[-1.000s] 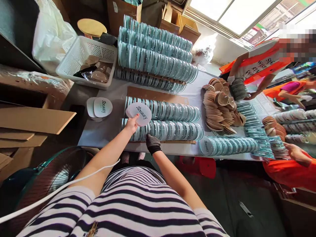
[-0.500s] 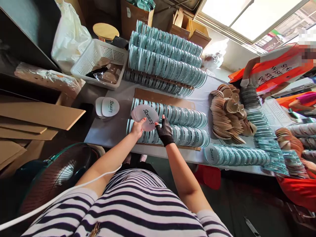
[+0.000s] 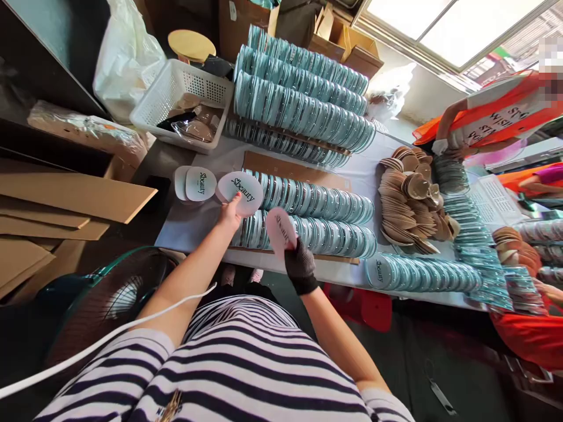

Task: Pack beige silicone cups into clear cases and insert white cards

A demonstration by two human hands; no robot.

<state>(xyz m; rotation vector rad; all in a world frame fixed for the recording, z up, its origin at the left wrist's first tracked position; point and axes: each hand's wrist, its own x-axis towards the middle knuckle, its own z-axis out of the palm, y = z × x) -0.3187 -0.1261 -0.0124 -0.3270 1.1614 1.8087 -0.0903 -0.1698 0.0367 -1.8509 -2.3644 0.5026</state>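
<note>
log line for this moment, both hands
left hand: holds card stack | right hand: gloved, holds one card | under: disc rows on table

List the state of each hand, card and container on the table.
Left hand: bare, holding a card stack.
Right hand: gloved, holding a single card tilted.
Spare cards: flat on the table.
Round cases: on edge in rows.
White basket: open, partly filled.

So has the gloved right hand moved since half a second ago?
Yes. The right hand has drawn back toward the body, off the near row of clear cases, to the table's near edge, now gripping one white card.
</note>
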